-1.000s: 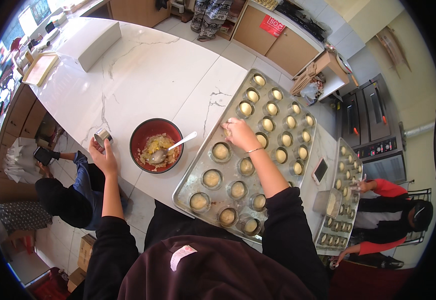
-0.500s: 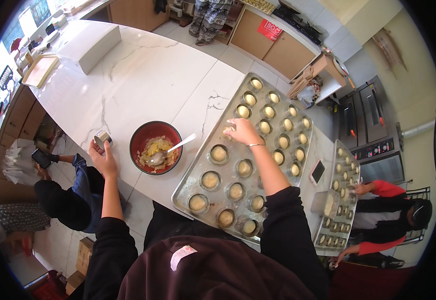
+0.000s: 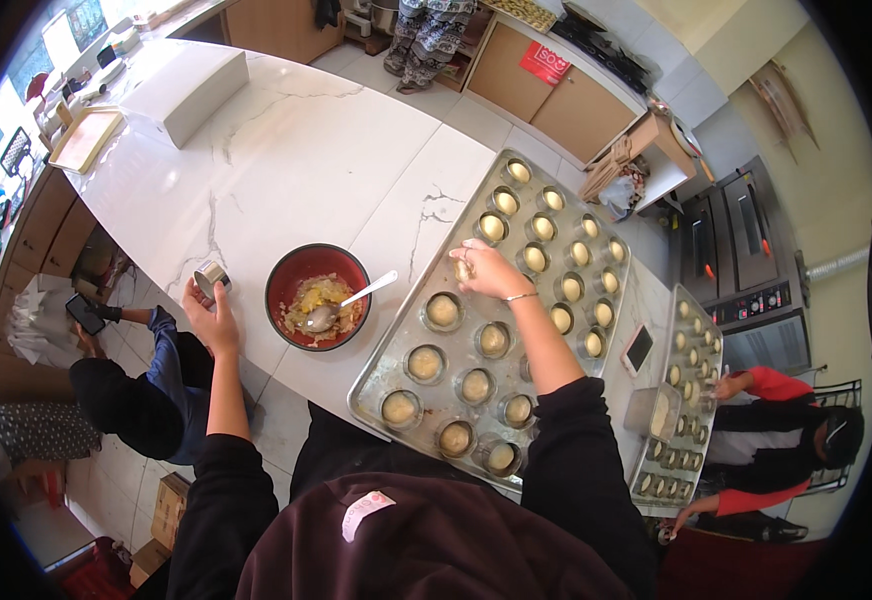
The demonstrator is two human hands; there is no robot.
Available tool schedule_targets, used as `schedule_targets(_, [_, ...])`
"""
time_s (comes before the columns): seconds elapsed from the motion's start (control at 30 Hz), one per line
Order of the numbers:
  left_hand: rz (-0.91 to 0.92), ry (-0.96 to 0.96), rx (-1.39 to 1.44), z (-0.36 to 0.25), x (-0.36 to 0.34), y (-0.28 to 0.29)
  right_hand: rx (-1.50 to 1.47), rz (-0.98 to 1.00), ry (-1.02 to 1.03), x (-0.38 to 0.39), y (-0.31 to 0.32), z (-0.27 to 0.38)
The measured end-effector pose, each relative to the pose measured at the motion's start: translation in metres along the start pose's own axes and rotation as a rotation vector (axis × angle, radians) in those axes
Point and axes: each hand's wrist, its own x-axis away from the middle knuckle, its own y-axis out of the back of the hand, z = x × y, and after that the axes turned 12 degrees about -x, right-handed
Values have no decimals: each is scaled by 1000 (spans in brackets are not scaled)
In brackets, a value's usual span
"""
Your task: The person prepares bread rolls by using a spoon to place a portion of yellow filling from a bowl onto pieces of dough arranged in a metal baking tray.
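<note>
My left hand (image 3: 214, 322) holds a small metal ring mould (image 3: 210, 277) between thumb and fingers, left of the bowl. Over the large metal baking tray (image 3: 375, 378), my right hand (image 3: 488, 270) is closed with its fingers pinched round a pale dough piece (image 3: 464, 268). The fingers partly cover that piece. Round dough balls sit inside metal rings on the tray; the nearer ones, such as one dough ball (image 3: 443, 310), look flatter and wider. Between my hands stands a dark red bowl (image 3: 281, 277) of yellowish filling, with a metal spoon (image 3: 369, 287) resting in it.
A phone (image 3: 638, 350) lies right of the tray. Beyond it are a second filled tray (image 3: 678, 301) and a clear container (image 3: 640, 410), where a co-worker in red sleeves (image 3: 736, 497) works. Another person (image 3: 136, 400) holds a phone at left. A white box (image 3: 196, 95) stands far left.
The ring mould in my left hand is tilted slightly differently. My right hand stays at the same spot over the tray, its fingers drawn in a little. The view has shifted slightly.
</note>
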Motion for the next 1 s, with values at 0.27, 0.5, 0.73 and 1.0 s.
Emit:
schedule_targets(0.27, [22, 24, 49, -1, 1, -2, 214, 40, 87, 7, -3, -18])
schedule_targets(0.5, [-5, -12, 6, 1, 0, 0, -17, -18, 63, 11, 8, -2])
schedule_targets(0.73, [10, 13, 44, -3, 1, -1, 117, -130, -21, 11, -4, -7])
schedule_targets(1.0, [16, 31, 32, 3, -1, 0, 45, -61, -3, 8, 1, -11])
